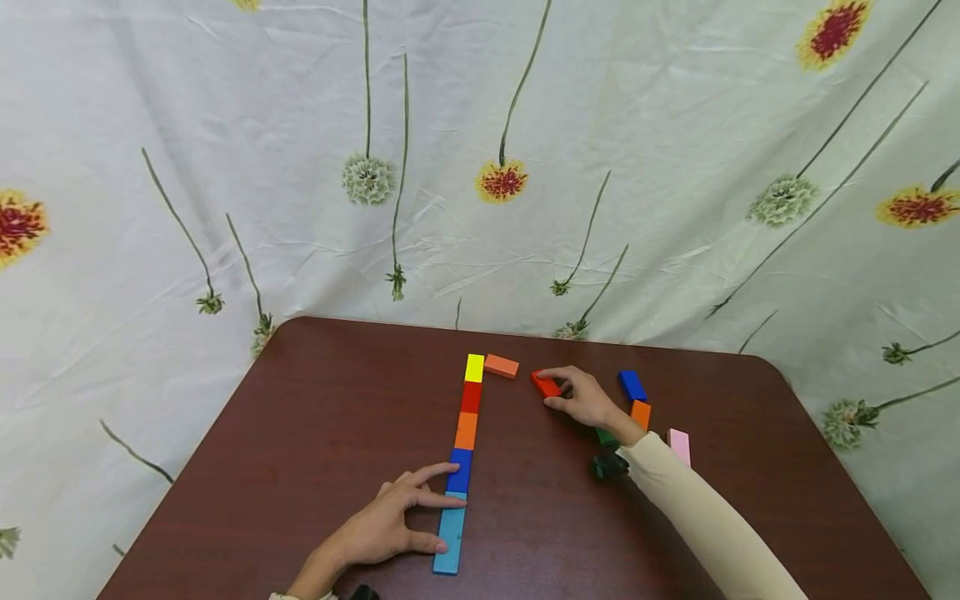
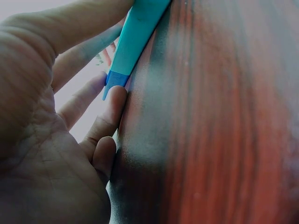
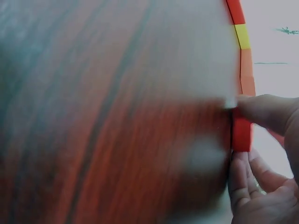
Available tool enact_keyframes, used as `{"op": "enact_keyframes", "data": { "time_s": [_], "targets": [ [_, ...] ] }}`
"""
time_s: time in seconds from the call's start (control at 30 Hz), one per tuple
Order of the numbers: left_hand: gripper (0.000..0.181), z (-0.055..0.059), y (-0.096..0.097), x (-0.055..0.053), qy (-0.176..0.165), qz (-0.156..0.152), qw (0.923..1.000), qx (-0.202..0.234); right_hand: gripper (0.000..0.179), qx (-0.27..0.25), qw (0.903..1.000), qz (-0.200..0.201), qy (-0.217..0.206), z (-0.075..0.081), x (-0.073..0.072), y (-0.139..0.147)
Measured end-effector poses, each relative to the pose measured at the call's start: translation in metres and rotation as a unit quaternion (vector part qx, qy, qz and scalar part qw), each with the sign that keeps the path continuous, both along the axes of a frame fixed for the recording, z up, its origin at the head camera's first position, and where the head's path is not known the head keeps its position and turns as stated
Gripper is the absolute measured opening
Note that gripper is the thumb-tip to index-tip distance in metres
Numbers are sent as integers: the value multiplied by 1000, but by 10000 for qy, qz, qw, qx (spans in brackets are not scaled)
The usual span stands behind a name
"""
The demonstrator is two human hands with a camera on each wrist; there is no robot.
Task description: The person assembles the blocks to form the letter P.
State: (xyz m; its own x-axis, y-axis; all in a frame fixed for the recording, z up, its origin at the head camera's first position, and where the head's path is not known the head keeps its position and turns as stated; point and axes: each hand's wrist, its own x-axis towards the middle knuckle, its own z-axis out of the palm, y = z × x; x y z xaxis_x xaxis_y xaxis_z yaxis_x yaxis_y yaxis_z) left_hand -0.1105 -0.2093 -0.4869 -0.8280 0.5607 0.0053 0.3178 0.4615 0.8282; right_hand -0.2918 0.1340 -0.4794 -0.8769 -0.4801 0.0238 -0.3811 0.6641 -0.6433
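Head view: red block (image 1: pixel 546 386) pinched between right fingers (image 1: pixel 561 374); left fingers (image 1: pixel 433 499) spread, touching light-blue block (image 1: pixel 452 527).

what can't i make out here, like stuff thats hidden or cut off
- Head view: part of the green block, behind the right forearm.
- Head view: the table's near edge, cut off by the bottom edge.
- Left wrist view: part of the dark blue block, behind the left hand's fingertip.
- Right wrist view: the upper red block's far end, cut off by the top edge.

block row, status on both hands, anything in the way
Left hand touching light-blue block. Right hand pinching separate red block. Salmon block lies between it and yellow block.
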Motion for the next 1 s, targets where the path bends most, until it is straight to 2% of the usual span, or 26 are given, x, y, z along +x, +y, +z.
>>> {"op": "enact_keyframes", "data": {
  "time_s": [0.4, 0.63, 1.0],
  "targets": [
    [49, -1, 1, 1, 57, -10, 10000, -43, 41, -35, 9999, -82, -85, -2, -2, -6],
    [49, 1, 1, 1, -1, -13, 10000, -45, 42, -193, 9997, 23, -144, 0, -2, -12],
    [49, 1, 1, 0, 35, -18, 10000, 19, 36, -353, 9988, -191, -287, 1, -1, -15]
  ]
}}
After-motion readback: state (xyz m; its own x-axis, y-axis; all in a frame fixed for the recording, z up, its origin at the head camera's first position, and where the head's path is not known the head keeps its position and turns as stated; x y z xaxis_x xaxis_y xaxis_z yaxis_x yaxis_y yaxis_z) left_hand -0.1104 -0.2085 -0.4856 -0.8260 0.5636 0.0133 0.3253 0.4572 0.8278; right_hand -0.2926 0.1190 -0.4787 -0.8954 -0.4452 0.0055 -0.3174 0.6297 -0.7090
